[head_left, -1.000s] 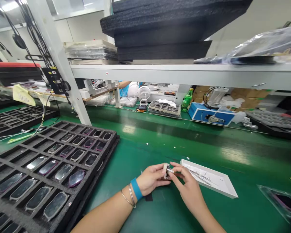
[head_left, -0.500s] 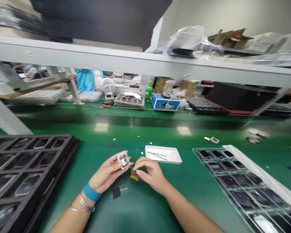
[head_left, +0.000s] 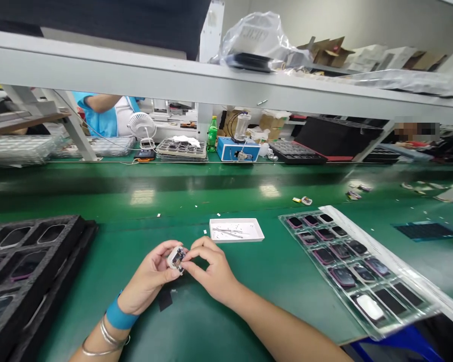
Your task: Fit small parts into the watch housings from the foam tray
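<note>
A small white smartwatch case (head_left: 176, 258), its inner electronics exposed, is gripped in my left hand (head_left: 150, 273) between thumb and fingers. My right hand (head_left: 210, 270) has thumb and index finger pinched together at the case's right side. What lies between those fingertips is too small and covered to make out. A thin black square piece (head_left: 165, 300) lies on the green table just below my left hand. Behind my hands stands a shallow white tray (head_left: 257, 232) with tweezers (head_left: 230, 232) and tiny parts in it.
A black foam tray (head_left: 66, 236) of watch cases stands at left. At right lies a clear plastic tray (head_left: 347, 306) with watch screens and cases. A shelf beam (head_left: 136, 70) crosses above. Farther back are a yellow battery with a watch case (head_left: 306, 200) and a co-worker's blue sleeve (head_left: 94, 118).
My right fingertips have moved from the yellow battery dangling below the case up to the case itself. The battery no longer shows clearly. The case is tilted differently, and the view has shifted right.
</note>
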A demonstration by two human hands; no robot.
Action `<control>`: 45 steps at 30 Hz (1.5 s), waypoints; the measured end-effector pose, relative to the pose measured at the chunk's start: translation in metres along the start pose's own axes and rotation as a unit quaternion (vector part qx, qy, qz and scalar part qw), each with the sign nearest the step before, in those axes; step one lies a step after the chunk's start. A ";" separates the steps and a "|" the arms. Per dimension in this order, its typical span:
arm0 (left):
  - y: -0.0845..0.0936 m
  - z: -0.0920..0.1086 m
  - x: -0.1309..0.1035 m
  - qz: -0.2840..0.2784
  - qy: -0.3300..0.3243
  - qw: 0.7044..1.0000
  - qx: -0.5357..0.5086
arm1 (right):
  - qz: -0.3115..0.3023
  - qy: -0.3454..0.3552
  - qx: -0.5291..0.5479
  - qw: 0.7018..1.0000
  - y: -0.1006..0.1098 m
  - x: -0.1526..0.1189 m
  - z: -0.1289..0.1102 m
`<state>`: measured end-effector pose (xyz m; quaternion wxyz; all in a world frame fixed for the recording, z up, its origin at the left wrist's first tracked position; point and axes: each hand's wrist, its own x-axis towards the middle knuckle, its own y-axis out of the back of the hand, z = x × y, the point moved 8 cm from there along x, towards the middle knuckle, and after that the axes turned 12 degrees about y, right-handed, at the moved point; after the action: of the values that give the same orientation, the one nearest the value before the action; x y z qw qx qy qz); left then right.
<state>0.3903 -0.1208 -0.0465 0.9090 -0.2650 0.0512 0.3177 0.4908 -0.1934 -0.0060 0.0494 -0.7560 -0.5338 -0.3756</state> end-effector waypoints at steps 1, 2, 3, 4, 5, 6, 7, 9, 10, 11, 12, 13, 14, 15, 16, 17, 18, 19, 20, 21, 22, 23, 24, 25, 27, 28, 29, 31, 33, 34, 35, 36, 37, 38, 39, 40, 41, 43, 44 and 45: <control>0.000 0.000 0.000 0.002 -0.002 1.000 0.000 | -0.002 0.000 -0.003 1.000 0.000 0.000 0.000; 0.000 0.000 0.000 0.004 -0.002 1.000 0.002 | -0.004 0.001 -0.006 1.000 -0.001 0.000 0.001; 0.000 -0.001 0.000 0.006 -0.001 1.000 0.004 | -0.007 0.002 -0.011 1.000 -0.001 0.000 0.001; 0.001 -0.001 0.000 0.008 0.001 1.000 0.006 | -0.011 0.002 -0.016 1.000 -0.001 0.000 0.002; 0.002 -0.002 0.001 0.010 0.003 1.000 0.008 | -0.016 0.001 -0.023 1.000 -0.001 0.001 0.002; 0.002 -0.003 0.001 0.012 0.005 1.000 0.008 | -0.022 -0.001 -0.030 0.999 -0.002 0.001 0.003; 0.003 -0.004 0.001 0.014 0.006 1.000 0.007 | -0.029 -0.003 -0.037 0.999 -0.002 0.001 0.003; 0.004 -0.005 0.002 0.019 0.006 1.000 0.006 | -0.040 -0.006 -0.051 0.998 -0.003 0.001 0.004; 0.005 -0.005 0.002 0.022 0.006 1.000 0.006 | -0.043 -0.006 -0.056 0.998 -0.004 0.000 0.005; 0.005 -0.006 0.002 0.027 0.008 1.000 0.005 | -0.044 -0.004 -0.060 0.997 -0.004 0.000 0.004; 0.006 -0.006 0.002 0.031 0.011 0.999 0.004 | -0.043 0.000 -0.064 0.997 -0.005 -0.001 0.003; 0.006 -0.007 0.002 0.035 0.016 0.999 0.001 | -0.043 0.005 -0.070 0.997 -0.005 -0.001 0.001; 0.006 -0.008 0.002 0.038 0.021 0.999 -0.002 | -0.046 0.013 -0.077 0.996 -0.006 -0.001 -0.001; 0.006 -0.009 0.003 0.040 0.026 0.999 -0.006 | -0.053 0.023 -0.085 0.995 -0.006 0.000 -0.003; 0.006 -0.009 0.003 0.042 0.029 0.999 -0.009 | -0.061 0.035 -0.096 0.993 -0.005 0.001 -0.006; 0.006 -0.009 0.003 0.043 0.030 0.999 -0.012 | -0.067 0.047 -0.108 0.991 -0.002 0.003 -0.007; 0.006 -0.009 0.003 0.043 0.031 0.998 -0.015 | -0.066 0.053 -0.126 0.988 0.004 0.006 -0.007; 0.007 -0.009 0.003 0.044 0.032 0.998 -0.019 | -0.056 0.052 -0.151 0.986 0.014 0.009 -0.004; 0.008 -0.009 0.003 0.046 0.034 0.998 -0.023 | -0.042 0.042 -0.186 0.981 0.026 0.013 0.000; 0.008 -0.010 0.003 0.046 0.035 0.998 -0.029 | -0.026 0.024 -0.226 0.973 0.039 0.016 0.006; 0.008 -0.010 0.003 0.045 0.038 0.998 -0.033 | -0.013 0.002 -0.265 0.964 0.052 0.018 0.013; 0.008 -0.010 0.003 0.043 0.040 0.998 -0.037 | -0.005 -0.018 -0.293 0.956 0.061 0.019 0.018; 0.007 -0.010 0.003 0.041 0.040 0.998 -0.038 | -0.004 -0.033 -0.301 0.953 0.067 0.020 0.022; 0.006 -0.010 0.002 0.038 0.038 0.998 -0.037 | -0.008 -0.044 -0.282 0.958 0.067 0.021 0.024; 0.003 -0.010 0.002 0.030 0.034 0.999 -0.026 | -0.018 -0.058 -0.185 0.981 0.056 0.019 0.022; 0.002 -0.010 0.002 0.028 0.032 0.999 -0.020 | -0.022 -0.061 -0.129 0.990 0.047 0.017 0.018; 0.002 -0.010 0.002 0.027 0.030 0.999 -0.014 | -0.025 -0.063 -0.083 0.994 0.037 0.016 0.013; 0.001 -0.012 0.002 0.023 0.030 0.999 -0.006 | -0.026 -0.064 -0.032 0.997 0.021 0.012 0.005; 0.000 -0.014 0.004 0.018 0.027 0.999 -0.004 | -0.014 -0.058 -0.018 0.998 0.013 0.009 0.000; 0.000 -0.014 0.004 0.015 0.025 1.000 -0.003 | -0.006 -0.055 -0.013 0.998 0.011 0.008 -0.001; 0.000 -0.015 0.005 0.011 0.022 1.000 -0.003 | 0.004 -0.051 -0.010 0.999 0.011 0.008 -0.001; -0.001 -0.015 0.005 0.007 0.019 1.000 -0.001 | 0.012 -0.047 -0.010 0.999 0.012 0.007 0.000; -0.001 -0.016 0.006 0.003 0.018 1.000 0.001 | 0.019 -0.042 -0.013 0.999 0.013 0.006 0.000; -0.002 -0.016 0.006 0.000 0.018 1.000 0.004 | 0.021 -0.036 -0.018 0.999 0.013 0.006 0.001; -0.002 -0.017 0.006 -0.003 0.019 1.000 0.006 | 0.023 -0.028 -0.022 0.999 0.013 0.006 0.000; -0.002 -0.018 0.006 -0.003 0.019 1.000 0.007 | 0.024 -0.021 -0.027 0.999 0.013 0.005 0.000; -0.002 -0.018 0.006 -0.003 0.017 1.000 0.008 | 0.025 -0.015 -0.030 0.999 0.013 0.005 0.000; -0.002 -0.017 0.006 -0.001 0.012 1.000 0.008 | 0.029 -0.009 -0.027 0.999 0.011 0.004 -0.001; -0.002 -0.017 0.006 -0.002 0.010 1.000 0.009 | 0.033 -0.010 -0.021 0.999 0.010 0.003 0.000; -0.003 -0.017 0.006 -0.005 0.010 1.000 0.010 | 0.040 -0.012 -0.011 0.999 0.010 0.003 0.000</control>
<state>0.3978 -0.1285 -0.0614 0.9127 -0.2590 0.0620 0.3100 0.4994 -0.1952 -0.0013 0.0498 -0.7820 -0.4992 -0.3698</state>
